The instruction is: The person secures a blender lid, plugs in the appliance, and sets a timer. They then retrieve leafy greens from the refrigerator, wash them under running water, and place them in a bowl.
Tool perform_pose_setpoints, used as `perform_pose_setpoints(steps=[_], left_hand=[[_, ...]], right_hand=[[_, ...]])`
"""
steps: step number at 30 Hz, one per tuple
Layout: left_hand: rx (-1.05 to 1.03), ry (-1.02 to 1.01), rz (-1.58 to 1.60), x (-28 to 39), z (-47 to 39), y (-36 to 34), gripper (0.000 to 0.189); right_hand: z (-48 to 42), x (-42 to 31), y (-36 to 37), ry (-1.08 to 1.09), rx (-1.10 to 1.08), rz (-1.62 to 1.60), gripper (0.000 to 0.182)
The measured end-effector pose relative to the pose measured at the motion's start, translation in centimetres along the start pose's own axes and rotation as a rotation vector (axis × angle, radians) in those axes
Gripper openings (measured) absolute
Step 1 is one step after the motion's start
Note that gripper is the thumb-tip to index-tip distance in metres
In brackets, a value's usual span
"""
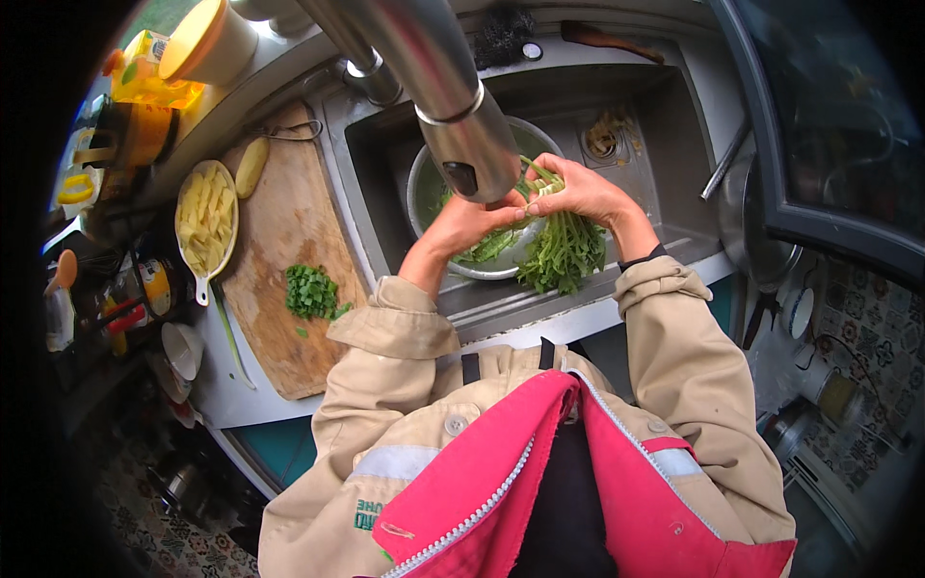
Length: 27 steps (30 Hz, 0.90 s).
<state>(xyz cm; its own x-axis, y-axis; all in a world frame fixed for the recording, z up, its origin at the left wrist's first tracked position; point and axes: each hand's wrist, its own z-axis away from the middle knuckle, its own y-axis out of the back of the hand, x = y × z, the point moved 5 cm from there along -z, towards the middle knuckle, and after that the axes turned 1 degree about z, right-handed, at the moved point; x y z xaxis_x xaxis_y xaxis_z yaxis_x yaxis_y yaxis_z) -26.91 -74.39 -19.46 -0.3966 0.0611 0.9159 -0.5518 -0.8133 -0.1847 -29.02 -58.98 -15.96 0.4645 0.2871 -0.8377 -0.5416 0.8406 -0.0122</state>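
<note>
Over a metal basin (470, 273) in the sink, my right hand (578, 193) holds a bunch of leafy greens (562, 253) by its pale stems, the leaves hanging down over the basin's rim. My left hand (473, 220) meets it at the stems, thumb and fingers pinched together at the thumb of my right hand; whether a stem is between them I cannot tell. More greens (493, 246) lie in the basin, with water visible. The faucet head (470, 144) hides part of the basin and the fingertips of my left hand.
Left of the sink, a wooden cutting board (278, 238) bears chopped greens (311, 292) and a peeled potato (252, 167). Beside it is a white dish of cut potato (206, 217). Peelings (611, 134) lie around the sink drain. A dark-framed panel (831, 217) juts in at right.
</note>
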Motion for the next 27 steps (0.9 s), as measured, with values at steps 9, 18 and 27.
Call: perform_pose_setpoints(steps=[9, 18, 27], left_hand=[[0.009, -0.057, -0.315, 1.2, 1.2, 1.5, 0.012], [0.117, 0.044, 0.221, 0.2, 0.9, 1.5, 0.015], [0.114, 0.007, 0.11, 2.4, 1.3, 2.1, 0.018]], right_hand=[[0.5, 0.5, -0.8, 0.046, -0.107, 0.324, 0.031], [0.5, 0.3, -0.4, 0.019, -0.015, 0.042, 0.028], [-1.0, -0.8, -1.0, 0.089, 0.124, 0.197, 0.022]])
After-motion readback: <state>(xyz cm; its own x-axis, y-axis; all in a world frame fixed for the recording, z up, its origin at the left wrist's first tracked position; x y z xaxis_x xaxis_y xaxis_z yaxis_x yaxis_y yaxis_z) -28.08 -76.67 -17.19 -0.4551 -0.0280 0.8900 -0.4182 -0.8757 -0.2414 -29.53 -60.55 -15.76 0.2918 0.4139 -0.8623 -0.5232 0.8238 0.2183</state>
